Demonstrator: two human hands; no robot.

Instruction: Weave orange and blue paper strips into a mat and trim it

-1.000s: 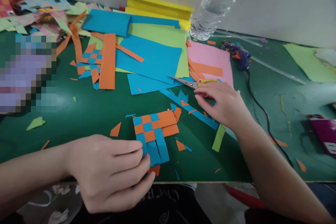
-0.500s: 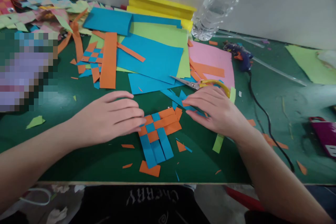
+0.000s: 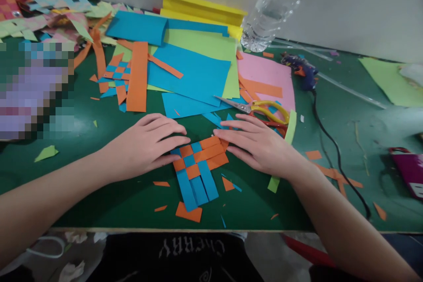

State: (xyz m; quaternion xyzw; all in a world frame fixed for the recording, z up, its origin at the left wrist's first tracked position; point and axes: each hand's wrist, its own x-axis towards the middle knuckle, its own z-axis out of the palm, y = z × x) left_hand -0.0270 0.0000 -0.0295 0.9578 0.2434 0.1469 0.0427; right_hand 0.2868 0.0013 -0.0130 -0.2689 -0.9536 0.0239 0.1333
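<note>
A small woven mat of blue and orange paper strips [image 3: 197,165] lies on the green table [image 3: 109,194] near its front edge. My left hand [image 3: 147,145] lies flat with fingers stretched out, its fingertips on the mat's left edge. My right hand [image 3: 256,143] is also flat and open, fingertips resting on the mat's upper right corner. Three loose blue strip ends hang toward me from the weave. An orange offcut [image 3: 189,212] sits just below them. Yellow-handled scissors [image 3: 256,107] lie just beyond my right hand.
Sheets of blue [image 3: 194,72], light green and pink paper [image 3: 264,75] are stacked behind. Another small weave [image 3: 115,75] and orange strips [image 3: 137,77] lie at left. A clear bottle [image 3: 274,4], a glue gun [image 3: 302,72] with black cord, and a yellow box [image 3: 201,9] stand at the back.
My left hand moved from pinching the strip ends at the table's edge up to the mat's left side. My right hand left the scissors and came onto the mat's right corner.
</note>
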